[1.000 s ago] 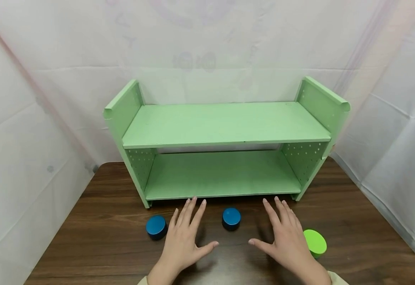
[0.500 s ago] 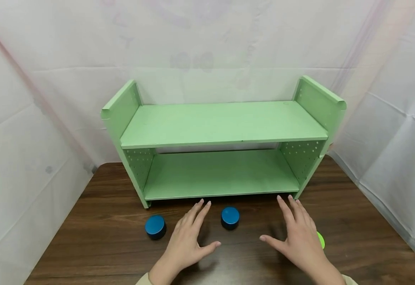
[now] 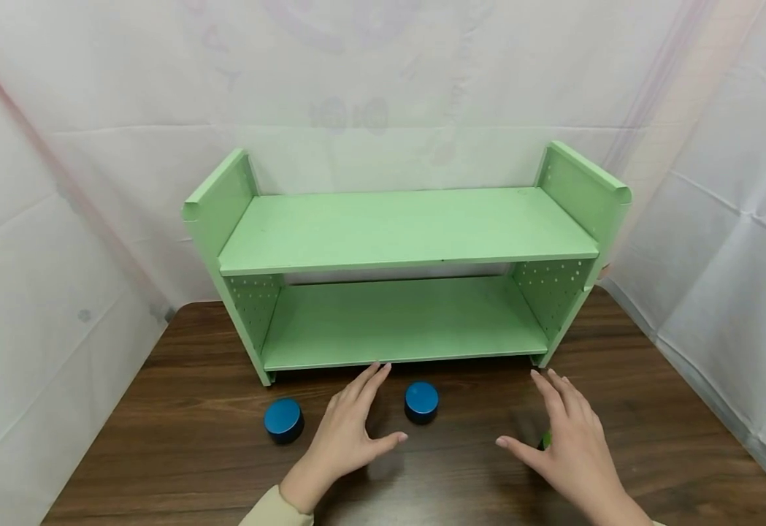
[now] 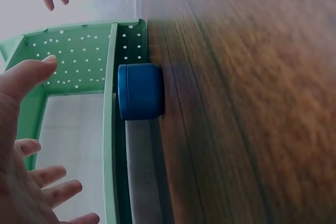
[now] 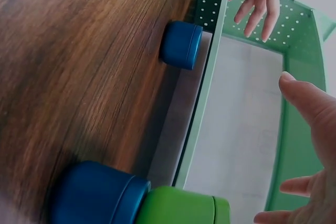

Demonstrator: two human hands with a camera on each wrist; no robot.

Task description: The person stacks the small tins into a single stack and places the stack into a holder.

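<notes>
Low over the near part of the dark wood surface (image 3: 179, 438), both bare hands are hovering with fingers spread and thumbs held well away, gripping nothing. The right hand (image 3: 576, 453) is hiding most of the green canister (image 5: 181, 206) from the head camera; only a sliver is peeking through the crook between thumb and forefinger, so this hand is being much the nearer one. From the right wrist, the green canister is appearing to sit atop a lower blue canister (image 5: 89, 195), the pair standing as one upright column whose long axis is rising from the surface, apart from the fingers visible there. The left hand (image 3: 339, 442) is hanging between two more: the left blue canister (image 3: 284, 420) is standing off its outer side, while the middle blue canister (image 3: 420, 402) is standing upright just to the right of its thumb-and-finger opening. Farther back, a green two-tier shelf (image 3: 396, 226) is stretching crosswise, with white printed cloth (image 3: 383, 88) hanging behind.
</notes>
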